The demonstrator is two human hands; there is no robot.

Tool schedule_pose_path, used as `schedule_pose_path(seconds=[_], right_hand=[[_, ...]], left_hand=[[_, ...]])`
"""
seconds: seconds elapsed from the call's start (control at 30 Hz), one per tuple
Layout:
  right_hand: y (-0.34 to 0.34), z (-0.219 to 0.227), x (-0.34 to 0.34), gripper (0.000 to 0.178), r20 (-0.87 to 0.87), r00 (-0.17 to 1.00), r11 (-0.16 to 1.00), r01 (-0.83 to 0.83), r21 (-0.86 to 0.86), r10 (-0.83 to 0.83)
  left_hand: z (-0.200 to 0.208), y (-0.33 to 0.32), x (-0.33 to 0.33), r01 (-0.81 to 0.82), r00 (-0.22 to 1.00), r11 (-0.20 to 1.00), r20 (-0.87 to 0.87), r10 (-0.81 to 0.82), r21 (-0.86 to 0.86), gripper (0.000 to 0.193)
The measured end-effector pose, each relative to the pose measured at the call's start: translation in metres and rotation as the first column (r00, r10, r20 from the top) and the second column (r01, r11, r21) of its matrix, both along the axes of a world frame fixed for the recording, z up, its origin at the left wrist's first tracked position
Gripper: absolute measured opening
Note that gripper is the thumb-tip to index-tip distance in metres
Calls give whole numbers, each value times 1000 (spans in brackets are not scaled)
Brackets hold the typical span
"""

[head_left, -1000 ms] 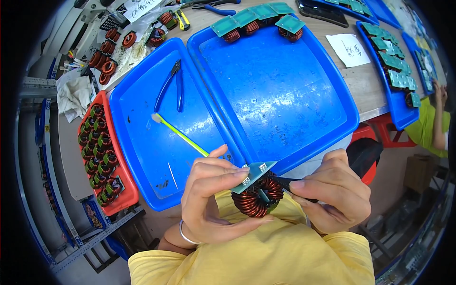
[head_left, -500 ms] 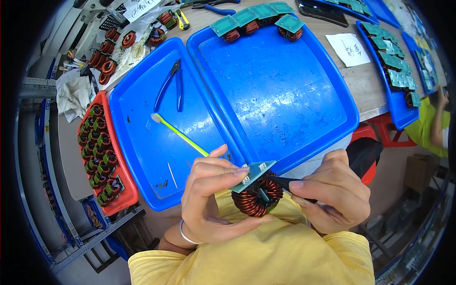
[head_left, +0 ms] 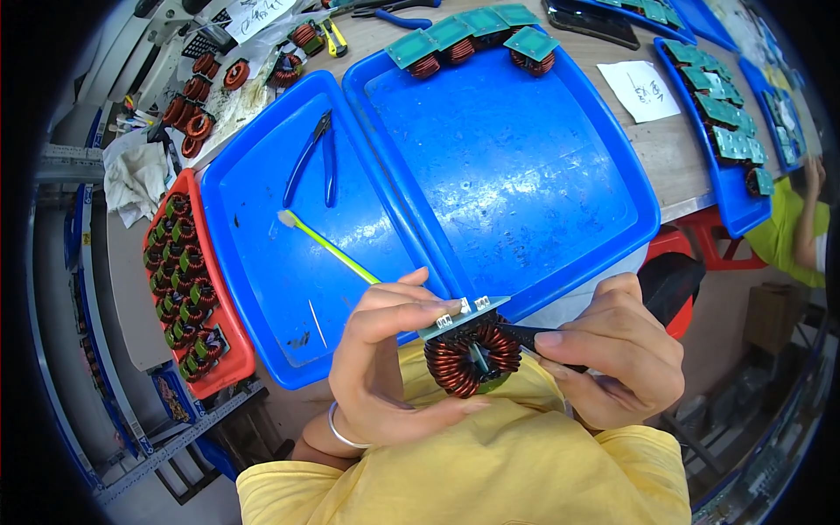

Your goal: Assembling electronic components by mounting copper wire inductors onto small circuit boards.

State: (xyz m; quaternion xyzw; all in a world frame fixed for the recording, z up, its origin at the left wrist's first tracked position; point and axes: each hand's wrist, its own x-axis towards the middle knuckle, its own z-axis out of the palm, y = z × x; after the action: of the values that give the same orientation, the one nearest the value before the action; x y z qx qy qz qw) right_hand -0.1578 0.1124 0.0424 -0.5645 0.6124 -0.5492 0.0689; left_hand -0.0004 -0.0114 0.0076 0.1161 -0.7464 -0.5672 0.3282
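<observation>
In front of my chest, my left hand grips a toroidal coil of dark copper wire, its thumb below and fingers above. A green circuit board with white terminals sits on top of the coil. My right hand pinches a slim black tool, perhaps tweezers. Its tip meets the coil's right side just under the board; the very end is hidden. A toothbrush-like brush with a yellow-green handle lies beyond my left hand, near blue-handled cutters.
Two blue trays stand side by side; finished-looking coils with boards line the right one's far edge. At left, a red tray holds several coils. Further blue trays of boards stand at right, near another person's sleeve.
My left hand has tilted the coil and board slightly, so the board shows more edge-on and its terminals stand out. The black tool stays at the coil's right side.
</observation>
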Motion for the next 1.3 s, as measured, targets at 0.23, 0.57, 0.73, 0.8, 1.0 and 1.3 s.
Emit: schedule_pose_path(seconds=[0.23, 0.57, 0.73, 0.8, 1.0, 1.3], right_hand=[[0, 1, -1, 32, -4, 1000, 1000, 10, 9, -10], [-1, -1, 0, 35, 22, 1000, 1000, 18, -10, -18], [0, -2, -1, 36, 25, 1000, 1000, 15, -5, -15], [0, -2, -1, 36, 21, 1000, 1000, 16, -1, -16], [0, -1, -2, 36, 16, 1000, 1000, 2, -3, -2], [0, -2, -1, 35, 18, 1000, 1000, -7, -6, 7]], left_hand=[[-2, 0, 0, 36, 998, 989, -50, -29, 143, 68], [-3, -1, 0, 63, 995, 981, -82, -48, 182, 67], [-3, -1, -1, 74, 994, 978, -88, -58, 197, 67], [-4, -1, 0, 76, 994, 977, -88, -59, 200, 67], [-4, -1, 0, 77, 994, 977, -89, -60, 197, 67], [-4, -2, 1, 80, 993, 974, -98, -61, 210, 67]])
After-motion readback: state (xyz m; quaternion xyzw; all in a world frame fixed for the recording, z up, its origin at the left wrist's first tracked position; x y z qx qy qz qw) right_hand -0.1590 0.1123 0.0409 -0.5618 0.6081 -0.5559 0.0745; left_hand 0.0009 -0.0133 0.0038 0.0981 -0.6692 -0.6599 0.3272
